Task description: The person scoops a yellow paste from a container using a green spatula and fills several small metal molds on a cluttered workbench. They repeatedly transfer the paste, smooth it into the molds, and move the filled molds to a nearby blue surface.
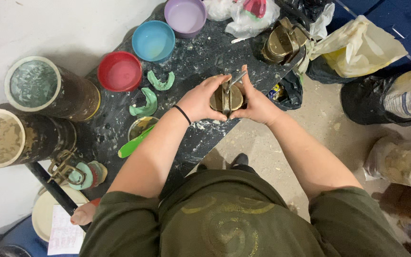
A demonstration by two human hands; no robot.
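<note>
Brass flask [226, 99], a rounded metal mould, sits clasped between both hands over the near edge of a dark, plaster-spattered bench [200, 57]. Two big cylinders [48, 88] lie on their sides well to the left of the left hand [200, 99], their open ends crusted with plaster. A pale plastic bag [357, 47] lies well to the right of the right hand [258, 105], and a second brass clamp [281, 43] stands just beyond that hand. Past the left hand stand three rubber mixing bowls: red [120, 71], blue [153, 40] and purple [185, 16]. Two green impression trays [148, 97] lie beside the left hand, a green-handled spatula [136, 142] nearer the left forearm. The left hand curls closed round the flask's left side, a black band [182, 114] on its wrist. The right hand grips the flask's right side, its thumb raised against a thin metal tool [238, 77] standing out of the top.
</note>
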